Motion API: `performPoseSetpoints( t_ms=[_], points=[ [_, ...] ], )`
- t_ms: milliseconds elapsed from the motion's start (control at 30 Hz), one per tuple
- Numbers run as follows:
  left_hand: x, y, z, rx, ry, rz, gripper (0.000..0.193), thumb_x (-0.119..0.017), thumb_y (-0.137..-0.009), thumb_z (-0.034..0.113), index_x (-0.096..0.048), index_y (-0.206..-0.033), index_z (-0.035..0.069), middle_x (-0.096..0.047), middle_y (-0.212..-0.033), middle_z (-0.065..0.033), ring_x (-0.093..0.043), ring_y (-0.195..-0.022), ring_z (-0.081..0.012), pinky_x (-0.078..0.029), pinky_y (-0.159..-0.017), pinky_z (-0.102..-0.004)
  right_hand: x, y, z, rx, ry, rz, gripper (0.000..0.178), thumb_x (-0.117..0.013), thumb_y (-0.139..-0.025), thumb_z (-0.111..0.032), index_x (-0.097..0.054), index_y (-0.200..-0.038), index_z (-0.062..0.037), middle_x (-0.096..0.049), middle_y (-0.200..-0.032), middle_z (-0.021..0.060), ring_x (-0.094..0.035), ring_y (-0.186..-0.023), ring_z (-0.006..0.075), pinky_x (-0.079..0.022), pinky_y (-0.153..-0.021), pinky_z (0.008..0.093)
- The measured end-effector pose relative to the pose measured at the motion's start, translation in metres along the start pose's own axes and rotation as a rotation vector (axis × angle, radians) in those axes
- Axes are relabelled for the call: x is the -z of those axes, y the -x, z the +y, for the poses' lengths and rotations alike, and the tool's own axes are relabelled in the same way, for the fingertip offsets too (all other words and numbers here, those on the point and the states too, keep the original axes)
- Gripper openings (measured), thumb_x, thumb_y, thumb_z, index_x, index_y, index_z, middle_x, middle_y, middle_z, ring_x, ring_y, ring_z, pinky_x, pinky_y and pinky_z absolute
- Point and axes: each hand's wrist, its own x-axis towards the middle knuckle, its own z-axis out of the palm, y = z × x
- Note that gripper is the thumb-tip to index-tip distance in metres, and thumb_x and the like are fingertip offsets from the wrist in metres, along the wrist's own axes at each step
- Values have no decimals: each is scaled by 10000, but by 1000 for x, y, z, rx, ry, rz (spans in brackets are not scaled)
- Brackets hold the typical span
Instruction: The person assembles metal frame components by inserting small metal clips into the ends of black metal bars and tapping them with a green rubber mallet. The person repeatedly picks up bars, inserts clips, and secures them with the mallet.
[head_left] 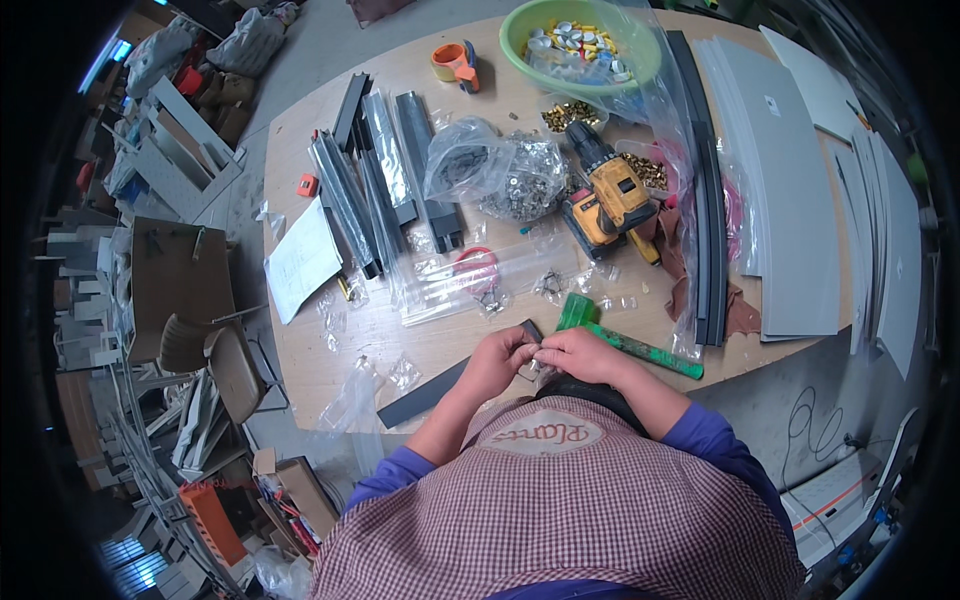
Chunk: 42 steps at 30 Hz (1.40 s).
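Pinched closed at the fingertips, the left hand point(495, 362) and the right hand point(585, 356) meet on the person's side of the yellow-and-black drill point(615, 195) – whatever sits between the fingers is too small and too covered to make out. A dark flat strip point(425, 392) lies left of the drill and nearer the person, running slantwise under the left hand; I cannot tell whether that hand touches it. Just beside the right hand, also on the person's side of the drill, is a green tool point(640, 348) with a long handle.

The drill rests on a wooden table point(300, 350). Near it on the left is a clear bag of metal parts point(525, 185), and farther left lie dark channel pieces point(430, 180), some in plastic. A tub of brass-coloured pieces point(570, 113) is just beyond the drill, with a green basin point(508, 40) farther off. To the drill's right run long black strips point(708, 220), then a stack of pale panels point(785, 190). A white paper point(305, 260) lies well to its left – near the table's edge.
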Motion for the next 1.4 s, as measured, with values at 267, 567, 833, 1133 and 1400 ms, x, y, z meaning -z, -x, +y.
performPoseSetpoints(
  t_ms=[267, 567, 833, 1133, 1400],
  points=[
    [-12, 3, -21, 138, 280, 30, 250, -530, -1024, 220, -620, -887, 31, -587, -763, 21, -516, -697, -69, -439, -650, -251, -14, -8, 4, 215, 333, 133, 231, -633, -906, -298, -680, -858, -76, -662, -784, 96, -645, -767, 305, -507, -668, 414],
    [-31, -27, -66, 374, 525, 406, 270, -534, -1017, 257, -622, -834, 79, -540, -697, 52, -445, -612, -47, -360, -555, -236, -23, -16, 0, 607, 619, 559, 179, -716, -771, -199, -584, -689, -110, -552, -668, 40, -598, -676, 236, -473, -590, 378],
    [24, -55, -104, 613, 287, 781, 386, -529, -997, 296, -647, -817, -24, -637, -674, -93, -580, -565, -183, -472, -567, -385, -10, 8, -14, 593, 680, 691, 170, -725, -762, -197, -596, -682, -121, -560, -670, 39, -606, -670, 224, -474, -589, 351],
    [12, -57, -32, 391, 920, 201, 219, -553, -1004, 182, -558, -1188, 64, -625, -1054, -32, -606, -924, -135, -532, -795, -310, 7, -17, 20, 167, 828, 860, 529, -647, -906, -215, -457, -1371, -51, -668, -967, 225, -638, -965, 363, -509, -868, 430],
    [-3, -50, -55, 454, 868, 298, 220, -588, -964, 66, -530, -1150, -37, -620, -1028, -98, -642, -859, -171, -564, -768, -273, -13, -36, 34, -200, 92, 509, 330, -613, -921, -203, -536, -1196, -38, -670, -1009, 216, -643, -971, 387, -513, -822, 468]
  ],
)
